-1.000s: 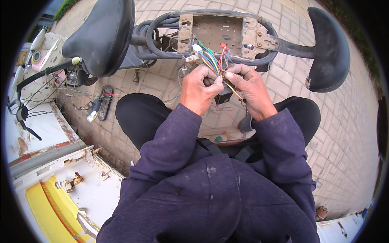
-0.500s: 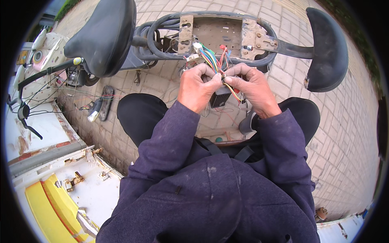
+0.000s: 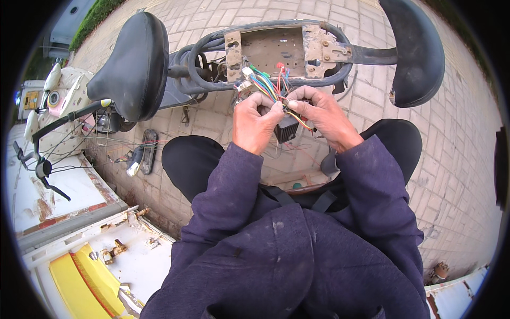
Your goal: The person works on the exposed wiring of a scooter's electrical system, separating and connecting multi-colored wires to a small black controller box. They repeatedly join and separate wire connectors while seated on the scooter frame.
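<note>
A bundle of coloured wires runs between my hands, with white connectors at its upper left and a red connector at its top. My left hand pinches the wires between thumb and fingertips. Close beside it, my right hand is closed on the same bundle, and yellow and red wire ends hang below the fingers. A black finned box, likely a controller, sits just under the hands. Beyond them lies the scooter frame with its open, dusty battery tray.
A black saddle rises at the left and a curved black backrest at the right. Handlebars with trailing cables are at far left. A worn shoe-like black piece lies on the brick paving. White and yellow panels stand lower left.
My view has shifted slightly, so the scooter appears lower and further left. Both hands keep pinching the wires, with only small finger movements.
</note>
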A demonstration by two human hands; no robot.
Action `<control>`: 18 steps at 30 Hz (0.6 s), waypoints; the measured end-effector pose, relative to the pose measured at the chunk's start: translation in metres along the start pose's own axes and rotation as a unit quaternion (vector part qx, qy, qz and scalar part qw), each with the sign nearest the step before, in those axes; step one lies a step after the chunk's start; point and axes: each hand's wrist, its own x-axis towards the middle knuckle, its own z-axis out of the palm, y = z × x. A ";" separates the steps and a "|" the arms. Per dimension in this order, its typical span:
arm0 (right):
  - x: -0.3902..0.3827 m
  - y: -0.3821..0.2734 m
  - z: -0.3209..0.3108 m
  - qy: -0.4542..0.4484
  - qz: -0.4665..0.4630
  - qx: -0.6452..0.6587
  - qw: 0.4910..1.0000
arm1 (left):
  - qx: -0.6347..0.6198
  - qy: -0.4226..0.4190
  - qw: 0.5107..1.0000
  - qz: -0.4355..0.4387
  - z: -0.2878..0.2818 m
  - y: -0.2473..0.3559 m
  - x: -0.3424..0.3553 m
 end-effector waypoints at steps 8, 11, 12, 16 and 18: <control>-0.002 -0.003 0.002 0.000 -0.027 0.017 1.000 | -0.027 0.024 0.999 0.001 0.004 0.005 -0.003; -0.003 -0.008 0.001 -0.010 -0.038 -0.003 0.999 | -0.009 0.067 0.997 0.033 0.010 0.011 -0.004; -0.002 -0.010 0.001 -0.017 -0.046 -0.002 0.999 | 0.038 0.094 0.993 0.055 0.012 0.013 -0.005; 0.005 -0.018 0.001 -0.068 -0.060 0.009 0.996 | 0.205 0.180 0.947 0.167 0.014 0.025 -0.007; 0.012 -0.025 -0.001 -0.100 -0.047 0.020 0.994 | 0.216 0.182 0.937 0.204 0.011 0.032 -0.004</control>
